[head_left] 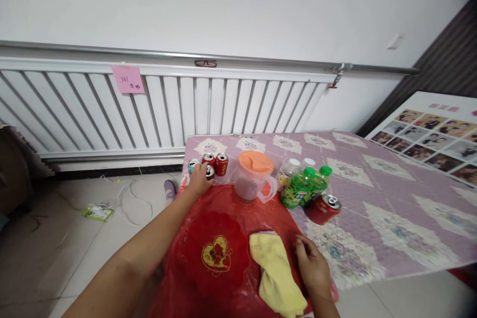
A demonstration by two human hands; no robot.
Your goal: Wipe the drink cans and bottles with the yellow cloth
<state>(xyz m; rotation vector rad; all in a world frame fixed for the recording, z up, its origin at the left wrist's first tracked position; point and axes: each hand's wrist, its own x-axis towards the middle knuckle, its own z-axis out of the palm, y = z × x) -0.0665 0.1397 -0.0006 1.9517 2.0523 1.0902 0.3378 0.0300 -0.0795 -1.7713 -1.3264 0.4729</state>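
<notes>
My left hand (200,182) reaches to the far left of the table, its fingers closed round a dark-topped drink can (210,172). Right behind that can stand two red cans (221,164) and a teal can (193,165). My right hand (313,264) is low at the right, fingers curled and pressed together at the edge of a red plastic sheet (276,213). Between my arms lie a scalloped red tray (194,253) with a gold heart print and a folded yellow cloth (278,276). A clear pitcher (246,184) with an orange lid stands behind them.
Right of the pitcher are green-capped bottles (294,190), white-capped bottles (285,174) and a large red can (323,208). A photo board (436,134) leans at the right of the flowered tablecloth (357,174). Behind runs a white radiator (231,107); cables (126,208) lie on the floor.
</notes>
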